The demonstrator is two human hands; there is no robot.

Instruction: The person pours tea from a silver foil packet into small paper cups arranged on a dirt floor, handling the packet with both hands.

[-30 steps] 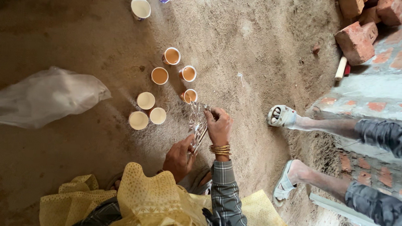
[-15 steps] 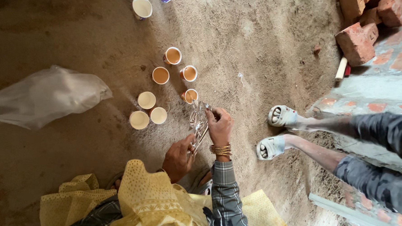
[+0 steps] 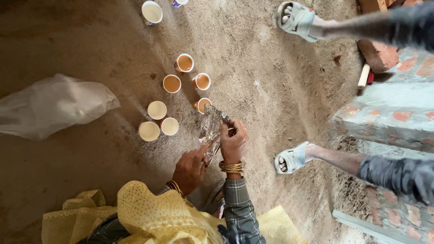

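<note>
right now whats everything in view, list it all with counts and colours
filled cups: four, white with brown drink, on the dirt floor ahead of the hands
pale cups: three, cream inside, clustered left of the hands
far cups: two, white, top edge
clear pouch: one, see-through, held over the nearest cup
plastic bag: one, whitish, on the floor at left
bricks: reddish, wall and a loose one at right
another person's feet: two, grey sandals, at right
yellow cloth: one, on the lap
bangles: gold, right wrist
left hand: holds the pouch's lower end
right hand: fingers grip the pouch higher up
</note>
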